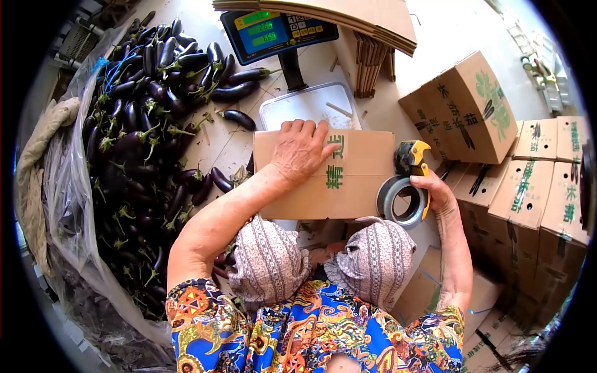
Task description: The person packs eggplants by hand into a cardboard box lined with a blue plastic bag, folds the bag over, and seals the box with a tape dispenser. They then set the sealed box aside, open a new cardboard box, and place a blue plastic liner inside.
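My left hand (303, 150) lies flat on top of a brown cardboard box (367, 180), fingers stretched toward its far edge. Green characters are printed along the middle of this box, whose flaps meet in a seam. At the box's right end, my right hand (433, 191) grips a yellow and black tape dispenser (411, 158). A large roll of tape (387, 198) sits in it, right at the box edge. Just beyond the box is the metal pan of a digital scale (292, 112), partly covered by the box.
A big heap of eggplants (134, 137) fills the left side, edged by clear plastic sheeting (74, 186). The scale display (280, 32) stands ahead, beside flattened cardboard (367, 25). Printed boxes (521, 193) are stacked at right, with one tilted box (460, 109) behind.
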`<state>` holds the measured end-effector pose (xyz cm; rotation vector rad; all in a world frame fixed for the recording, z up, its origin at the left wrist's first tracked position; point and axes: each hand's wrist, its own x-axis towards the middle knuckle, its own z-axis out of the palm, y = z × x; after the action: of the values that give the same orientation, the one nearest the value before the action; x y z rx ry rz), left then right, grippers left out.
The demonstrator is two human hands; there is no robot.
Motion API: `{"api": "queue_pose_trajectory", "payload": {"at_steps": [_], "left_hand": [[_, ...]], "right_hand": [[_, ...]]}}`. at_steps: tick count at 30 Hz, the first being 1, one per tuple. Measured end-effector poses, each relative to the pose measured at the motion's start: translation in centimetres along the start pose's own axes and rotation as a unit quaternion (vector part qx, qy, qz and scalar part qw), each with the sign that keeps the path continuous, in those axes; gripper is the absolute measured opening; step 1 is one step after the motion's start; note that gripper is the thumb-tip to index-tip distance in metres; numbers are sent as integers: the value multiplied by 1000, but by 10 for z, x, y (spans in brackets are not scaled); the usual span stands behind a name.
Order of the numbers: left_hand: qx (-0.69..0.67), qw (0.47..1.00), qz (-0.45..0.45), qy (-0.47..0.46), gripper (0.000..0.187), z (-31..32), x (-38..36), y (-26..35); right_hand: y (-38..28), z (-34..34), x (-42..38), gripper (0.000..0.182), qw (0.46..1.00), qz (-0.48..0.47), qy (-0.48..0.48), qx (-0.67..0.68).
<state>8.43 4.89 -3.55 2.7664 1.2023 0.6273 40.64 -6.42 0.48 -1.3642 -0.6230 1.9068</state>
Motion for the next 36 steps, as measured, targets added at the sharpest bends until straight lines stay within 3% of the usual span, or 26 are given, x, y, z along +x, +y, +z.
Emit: {"api": "queue_pose_trajectory", "payload": {"at_steps": [7,9,11,13,15,17,22,25,26,27,29,31,33,35,36], "left_hand": [[-26,997,-30,-73,38,1,11,-5],[-47,999,25,3,38,6,9,-16],[-28,997,-15,65,41,6,-1,-31],[31,982,-152,108,47,-17,-17,-48],[-179,939,-282,86,54,-3,-62,-61],[-316,847,-427,33,61,-21,-70,-45],[-324,878,-353,-16,54,-24,-22,-68],[-219,932,-286,27,49,-2,-16,-77],[-112,970,-195,93,47,3,-18,-78],[-117,975,-152,112,46,-3,-10,-71],[-126,978,-79,148,44,-33,-2,-53],[-467,867,-171,40,43,-67,8,-24],[-555,813,-170,-44,51,-93,10,-3],[-661,700,-229,-142,52,-96,10,3],[-651,695,-261,-156,44,-104,15,5]], "right_hand": [[-30,11,17,52,992,57,-24,-108],[-26,11,17,58,994,38,-17,-103],[-16,3,14,58,996,30,-21,-76],[-14,11,6,58,999,7,-6,-45],[-10,10,4,58,1000,0,-1,-12],[-12,10,9,55,1000,-6,-16,-14],[-26,18,8,55,996,33,7,-85],[-54,40,-3,61,983,13,38,-179],[-52,35,-4,67,942,-31,138,-304],[-79,63,-15,69,924,-45,89,-368],[-90,83,-21,70,849,-104,114,-506],[-88,106,-20,70,822,-188,108,-527],[-85,126,-15,71,809,-234,84,-533],[-78,137,-9,69,769,-266,77,-576],[-75,143,-6,73,766,-263,87,-580]]}}
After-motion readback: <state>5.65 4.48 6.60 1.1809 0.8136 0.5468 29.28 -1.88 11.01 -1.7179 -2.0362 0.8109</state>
